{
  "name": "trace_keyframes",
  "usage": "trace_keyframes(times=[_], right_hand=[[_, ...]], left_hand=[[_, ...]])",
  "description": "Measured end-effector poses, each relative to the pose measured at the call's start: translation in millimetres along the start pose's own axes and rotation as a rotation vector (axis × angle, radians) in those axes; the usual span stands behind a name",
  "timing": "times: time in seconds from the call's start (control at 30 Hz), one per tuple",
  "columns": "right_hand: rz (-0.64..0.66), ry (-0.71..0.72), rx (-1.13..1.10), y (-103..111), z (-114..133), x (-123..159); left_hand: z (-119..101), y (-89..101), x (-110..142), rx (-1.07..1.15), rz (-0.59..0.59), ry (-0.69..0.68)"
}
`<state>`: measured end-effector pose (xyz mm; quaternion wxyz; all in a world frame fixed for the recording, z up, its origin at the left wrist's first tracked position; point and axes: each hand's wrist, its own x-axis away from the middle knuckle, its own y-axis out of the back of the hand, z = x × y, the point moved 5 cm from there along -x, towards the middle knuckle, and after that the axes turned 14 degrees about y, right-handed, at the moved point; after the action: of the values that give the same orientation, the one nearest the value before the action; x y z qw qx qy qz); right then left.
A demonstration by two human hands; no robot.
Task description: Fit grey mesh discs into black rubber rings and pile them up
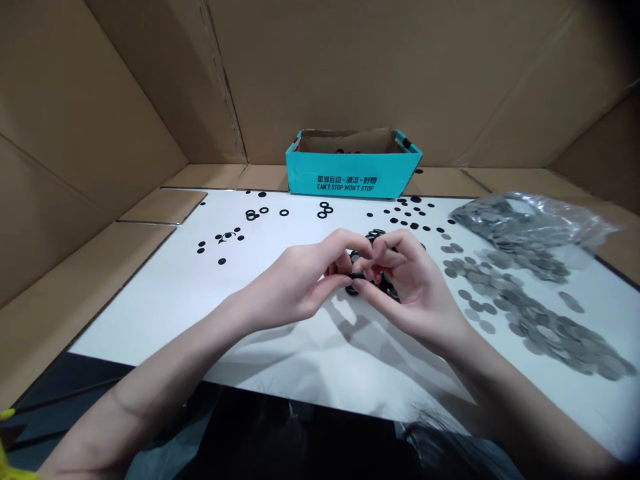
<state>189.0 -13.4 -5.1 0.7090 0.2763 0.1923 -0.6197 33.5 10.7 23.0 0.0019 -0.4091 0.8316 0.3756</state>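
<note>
Left hand [295,287]: bare, entering from lower left. Right hand [413,300]: bare, entering from lower right. Both are raised over the middle of the white counter [150,313], fingertips meeting.

Grip: both closed, fingers and thumbs pinched together on one black ring [356,275], held between the hands just above the counter. The fingers partly cover it, so exactly which fingers bear on it cannot be told.

Heap of black rings [374,235]: directly under and just beyond the hands, partly hidden by them.

Loose black rings [325,209]: several, lying singly or in small clusters in a row toward the far edge of the counter, well apart from the hands.

Small black discs [400,220]: scattered in two groups, one far left and one far right of centre.

Metal discs [543,330]: grey, a large spread on the right of the counter, overlapping one another, beside the right hand but not touching it.

Plastic bag [530,220]: clear, crumpled, at the far right corner, filled with more grey discs.

Teal box [353,175]: open cardboard, printed "CAN'T STOP WON'T STOP", standing at the far edge of the counter, with dark pieces visible inside.

Cardboard walls [100,100]: tan, rising behind and on both sides of the counter.
</note>
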Motion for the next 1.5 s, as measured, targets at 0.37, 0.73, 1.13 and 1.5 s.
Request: trace_keyframes(times=[0.37,0.73,1.13,1.5], right_hand=[[-0.088,-0.060,-0.077,-2.8,-8.4,6.4],[0.076,0.034,0.120,-1.7,-4.5,4.7],[-0.099,-0.064,-0.062,-3.9,-6.7,7.6],[0.108,0.073,0.230,-2.3,-1.0,4.9]], left_hand=[[5.4,-4.0,-3.4,0.098,0.030,0.063],[1.6,-3.4,-1.3,-0.014,0.083,0.114],[2.0,-5.5,-3.8,0.150,0.054,0.059],[4.1,-1.1,-2.4,0.001,0.055,0.111]])
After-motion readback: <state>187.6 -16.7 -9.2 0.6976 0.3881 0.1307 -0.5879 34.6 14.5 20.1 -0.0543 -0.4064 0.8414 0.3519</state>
